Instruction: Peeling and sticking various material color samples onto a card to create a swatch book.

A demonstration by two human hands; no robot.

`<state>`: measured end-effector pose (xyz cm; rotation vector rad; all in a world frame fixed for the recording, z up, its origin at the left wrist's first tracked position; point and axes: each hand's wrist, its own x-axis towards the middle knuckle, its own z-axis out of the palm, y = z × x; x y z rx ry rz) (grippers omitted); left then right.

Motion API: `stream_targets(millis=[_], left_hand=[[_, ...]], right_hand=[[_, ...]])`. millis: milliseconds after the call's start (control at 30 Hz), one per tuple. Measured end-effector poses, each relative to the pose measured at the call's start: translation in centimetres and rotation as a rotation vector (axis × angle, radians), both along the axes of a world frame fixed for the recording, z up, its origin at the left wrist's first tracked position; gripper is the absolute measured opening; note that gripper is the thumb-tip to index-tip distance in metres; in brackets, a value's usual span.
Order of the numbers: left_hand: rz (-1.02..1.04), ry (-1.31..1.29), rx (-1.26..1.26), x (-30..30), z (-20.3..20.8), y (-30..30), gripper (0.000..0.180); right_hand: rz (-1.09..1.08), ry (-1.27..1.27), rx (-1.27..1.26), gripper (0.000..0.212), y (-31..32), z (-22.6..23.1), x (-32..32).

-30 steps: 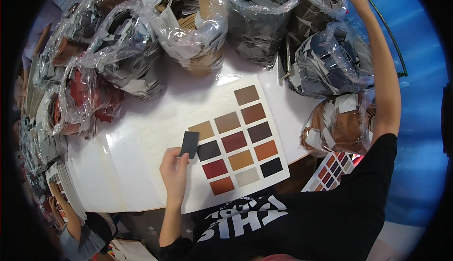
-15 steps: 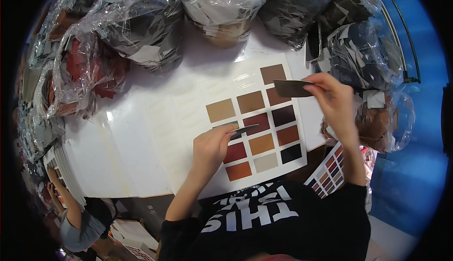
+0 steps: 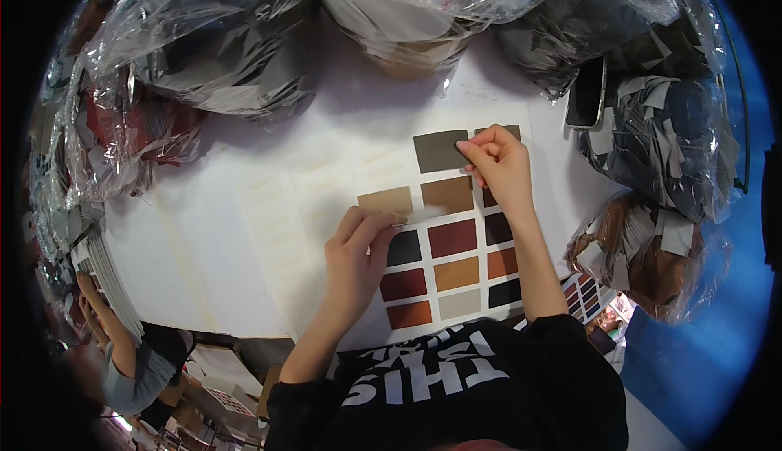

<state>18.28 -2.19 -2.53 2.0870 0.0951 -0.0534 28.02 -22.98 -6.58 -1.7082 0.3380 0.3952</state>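
Note:
A white sample card (image 3: 456,292) with rows of coloured swatches lies on the table in front of me. My right hand (image 3: 501,164) pinches the right edge of a grey-brown swatch (image 3: 438,151), which lies flat over the card's far row, left of a partly covered brown swatch (image 3: 509,132). Nearer and to the left, my left hand (image 3: 357,243) is closed over the card's left edge, between a tan swatch (image 3: 385,201) and a dark blue-grey swatch (image 3: 403,249). A blurred pale sliver shows by its fingertips; what they hold is unclear.
Clear plastic bags of cut pieces ring the table, including a grey one (image 3: 236,76), a red one (image 3: 134,129) and a brown one (image 3: 652,247). A phone (image 3: 585,96) leans at the right. At far left are a stack of cards (image 3: 106,276) and another person's arm (image 3: 118,333).
My right hand has brought the grey-brown swatch left and down onto the card. The dark piece in my left hand no longer shows. The view has shifted.

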Motion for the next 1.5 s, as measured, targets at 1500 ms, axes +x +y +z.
stream_targets(millis=[1500], left_hand=[[-0.028,-0.028,0.231,1.5,-0.6,2.1,0.006]], right_hand=[[0.059,0.158,0.4,0.015,5.6,2.3,-4.7]])
